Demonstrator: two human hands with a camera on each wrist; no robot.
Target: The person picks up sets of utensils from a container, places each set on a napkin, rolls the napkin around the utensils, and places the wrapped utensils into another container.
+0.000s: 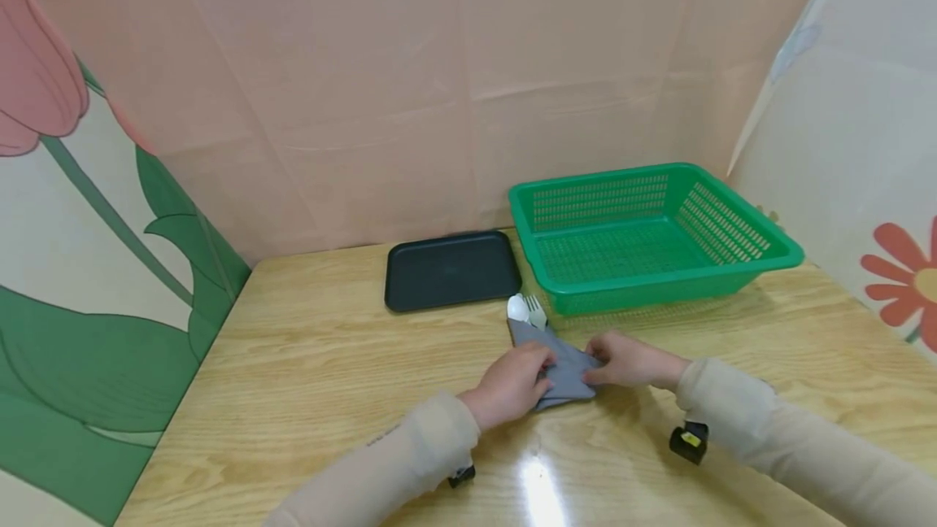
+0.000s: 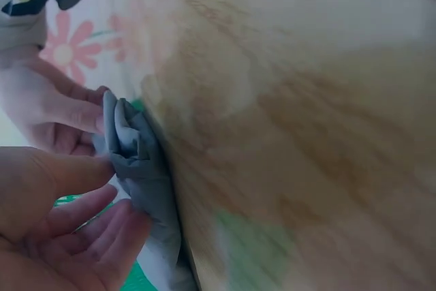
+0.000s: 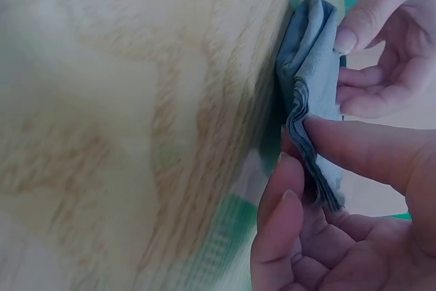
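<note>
A folded grey cloth napkin point(image 1: 562, 368) lies on the table between the hands, its layered edges showing in the right wrist view. The bowl of a spoon point(image 1: 518, 309) and the tines of a fork point(image 1: 537, 313) stick out of its far end; their handles are hidden in the cloth. The right hand point(image 1: 633, 360) pinches the stacked layers at the napkin's right near corner between thumb and fingers. With its thumb and fingers spread apart, the left hand point(image 1: 512, 381) touches the left side of the napkin point(image 2: 146, 175).
Behind the napkin stands a large green plastic basket point(image 1: 669, 271) with slotted walls. To its left lies a shallow black tray point(image 1: 454, 271). The wood-grain table point(image 1: 315, 397) meets a pink backdrop at the back, with flower-print sheets at the sides.
</note>
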